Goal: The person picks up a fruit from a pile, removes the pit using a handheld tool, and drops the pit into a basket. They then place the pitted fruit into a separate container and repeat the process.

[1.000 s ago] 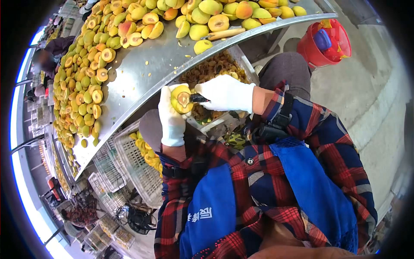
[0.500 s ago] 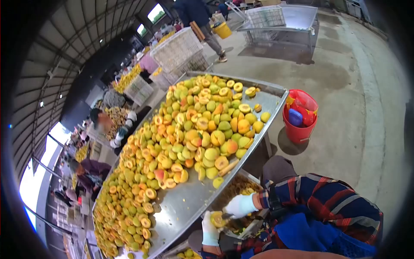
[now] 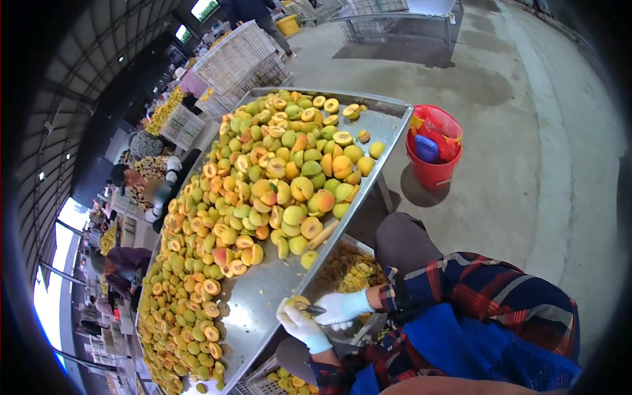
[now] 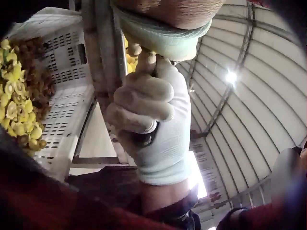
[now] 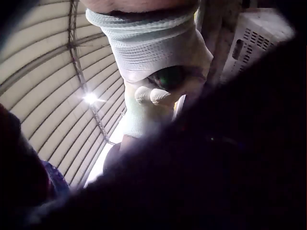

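Note:
In the head view my gloved left hand (image 3: 301, 325) holds a yellow-green fruit (image 3: 297, 302) with its fingers curled round it, beside the metal table's near edge. My gloved right hand (image 3: 343, 308) grips the dark handle (image 3: 316, 309) of a small tool, whose far end meets the fruit. The left wrist view has the right hand (image 4: 160, 108) with its fingers curled round the dark handle (image 4: 145, 139). In the right wrist view a dark greenish round shape (image 5: 169, 76) shows between the gloves; shadow hides much there.
Whole and halved fruits (image 3: 263, 184) heap the metal table (image 3: 253, 309); a wooden handle (image 3: 324, 234) lies by its edge. Below is a crate (image 4: 67, 96) of fruit pieces. A red bucket (image 3: 431, 172) stands on the floor at right. Other people sit beyond the table.
The head view has tilted up from the lap to the table and hall, then shifted slightly right. Both hands still hold the fruit and tool; the fruit's cut face is no longer turned to the camera.

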The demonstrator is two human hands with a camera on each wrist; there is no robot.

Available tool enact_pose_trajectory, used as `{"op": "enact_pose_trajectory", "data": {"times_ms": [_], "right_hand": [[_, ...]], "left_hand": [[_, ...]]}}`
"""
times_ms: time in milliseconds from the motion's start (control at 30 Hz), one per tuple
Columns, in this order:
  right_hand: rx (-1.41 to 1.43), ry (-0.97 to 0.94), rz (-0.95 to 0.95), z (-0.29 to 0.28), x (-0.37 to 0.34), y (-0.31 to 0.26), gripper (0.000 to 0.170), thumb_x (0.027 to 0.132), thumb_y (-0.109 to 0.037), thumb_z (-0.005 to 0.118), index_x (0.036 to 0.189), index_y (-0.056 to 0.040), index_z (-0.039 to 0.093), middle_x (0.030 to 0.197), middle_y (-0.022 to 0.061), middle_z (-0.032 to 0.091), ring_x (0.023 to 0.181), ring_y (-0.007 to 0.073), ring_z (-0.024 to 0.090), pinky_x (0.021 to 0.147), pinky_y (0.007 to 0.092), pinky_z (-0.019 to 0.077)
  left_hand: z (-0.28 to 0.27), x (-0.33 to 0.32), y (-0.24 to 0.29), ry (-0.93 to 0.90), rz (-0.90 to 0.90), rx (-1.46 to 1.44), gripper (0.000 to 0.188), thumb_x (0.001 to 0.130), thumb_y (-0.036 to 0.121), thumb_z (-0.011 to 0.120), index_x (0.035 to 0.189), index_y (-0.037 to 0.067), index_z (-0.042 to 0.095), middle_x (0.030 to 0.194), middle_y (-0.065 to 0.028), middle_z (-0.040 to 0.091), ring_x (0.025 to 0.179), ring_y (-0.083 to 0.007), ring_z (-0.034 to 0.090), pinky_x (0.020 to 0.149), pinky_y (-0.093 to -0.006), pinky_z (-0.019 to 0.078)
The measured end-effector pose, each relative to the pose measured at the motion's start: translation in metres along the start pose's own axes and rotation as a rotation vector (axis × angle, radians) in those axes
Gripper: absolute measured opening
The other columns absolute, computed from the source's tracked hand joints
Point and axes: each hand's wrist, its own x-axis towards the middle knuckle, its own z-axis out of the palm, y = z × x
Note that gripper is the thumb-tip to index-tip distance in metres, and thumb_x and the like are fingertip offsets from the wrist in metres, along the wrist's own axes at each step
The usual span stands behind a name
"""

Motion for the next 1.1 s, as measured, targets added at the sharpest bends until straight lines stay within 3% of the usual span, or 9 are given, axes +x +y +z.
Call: {"op": "enact_pose_trajectory", "data": {"times_ms": [33,133,167,200,233,300,700,1000,1100], "right_hand": [[-0.059,-0.041,-0.111,-0.007,-0.002,0.001,0.029,0.094,-0.033,0.053,0.080,-0.0078,0.057,0.061,0.0021,0.058,0.048,0.0098,0.053,0.044,0.0260,0.0438],[-0.890,0.418,-0.411,-0.012,-0.007,-0.015,0.033,0.082,-0.037,0.056,0.084,-0.0046,0.064,0.074,0.0205,0.065,0.064,0.0415,0.062,0.059,0.0488,0.0507],[-0.971,0.456,-0.422,-0.017,0.008,-0.002,0.033,0.082,-0.038,0.058,0.081,-0.0065,0.065,0.072,0.0191,0.064,0.062,0.0410,0.061,0.058,0.0478,0.0507],[-1.004,0.529,-0.399,-0.018,0.009,-0.003,0.031,0.082,-0.038,0.059,0.084,-0.0070,0.063,0.073,0.0186,0.063,0.064,0.0402,0.061,0.060,0.0466,0.0515],[-0.990,0.585,-0.480,-0.024,0.010,-0.002,0.030,0.083,-0.037,0.059,0.086,-0.0069,0.062,0.074,0.0187,0.063,0.066,0.0399,0.062,0.061,0.0464,0.0516],[-0.908,0.619,-0.510,-0.014,0.005,-0.006,0.028,0.084,-0.034,0.060,0.089,-0.0064,0.058,0.076,0.0189,0.063,0.071,0.0396,0.063,0.064,0.0465,0.0514],[-0.914,0.467,-0.269,-0.019,0.008,-0.014,0.032,0.087,-0.035,0.058,0.093,-0.0040,0.056,0.080,0.0224,0.065,0.078,0.0408,0.064,0.068,0.0475,0.0517],[-0.943,0.014,-0.029,-0.036,0.009,-0.024,0.032,0.088,-0.029,0.057,0.096,0.0024,0.057,0.066,0.0151,0.066,0.057,0.0254,0.068,0.056,0.0370,0.0545],[-0.610,0.036,0.034,-0.024,0.004,-0.027,0.028,0.091,-0.026,0.056,0.094,0.0018,0.055,0.065,0.0129,0.066,0.051,0.0203,0.065,0.049,0.0337,0.0523]], "left_hand": [[-0.005,0.010,-0.012,-0.101,-0.104,-0.181,0.042,0.101,0.038,0.045,0.111,-0.001,0.055,0.086,-0.0110,0.062,0.075,-0.0167,0.057,0.070,-0.0283,0.0471],[-0.004,0.019,-0.010,-0.151,-0.157,-0.193,0.054,0.104,0.045,0.030,0.100,0.002,0.061,0.075,-0.0084,0.064,0.068,-0.0157,0.057,0.060,-0.0265,0.0432],[-0.011,0.027,-0.013,-0.132,-0.528,-0.571,0.055,0.104,0.045,0.028,0.102,0.002,0.062,0.082,-0.0077,0.065,0.073,-0.0163,0.058,0.063,-0.0282,0.0460],[-0.004,0.024,0.006,-0.158,-0.187,-0.014,0.056,0.104,0.045,0.026,0.107,0.002,0.060,0.090,-0.0079,0.064,0.078,-0.0173,0.059,0.068,-0.0302,0.0475],[0.000,0.032,0.016,-0.055,-0.501,-0.483,0.055,0.104,0.045,0.027,0.112,0.000,0.058,0.096,-0.0094,0.064,0.080,-0.0187,0.060,0.072,-0.0311,0.0479],[0.003,0.031,0.033,-0.085,-0.525,-0.654,0.060,0.103,0.049,0.027,0.113,-0.003,0.056,0.095,-0.0134,0.064,0.085,-0.0231,0.062,0.080,-0.0340,0.0507],[0.011,0.021,0.021,0.024,-0.332,-0.365,0.062,0.104,0.048,0.028,0.107,-0.005,0.061,0.097,-0.0130,0.065,0.087,-0.0187,0.061,0.083,-0.0300,0.0502],[-0.007,0.024,0.007,-0.187,-0.403,-0.113,0.055,0.105,0.038,0.035,0.092,-0.004,0.067,0.082,-0.0063,0.065,0.076,-0.0135,0.057,0.073,-0.0274,0.0465],[-0.001,0.024,0.011,-0.100,-0.370,-0.160,0.053,0.105,0.037,0.035,0.092,-0.003,0.066,0.083,-0.0063,0.065,0.075,-0.0125,0.056,0.073,-0.0268,0.0464]]}}
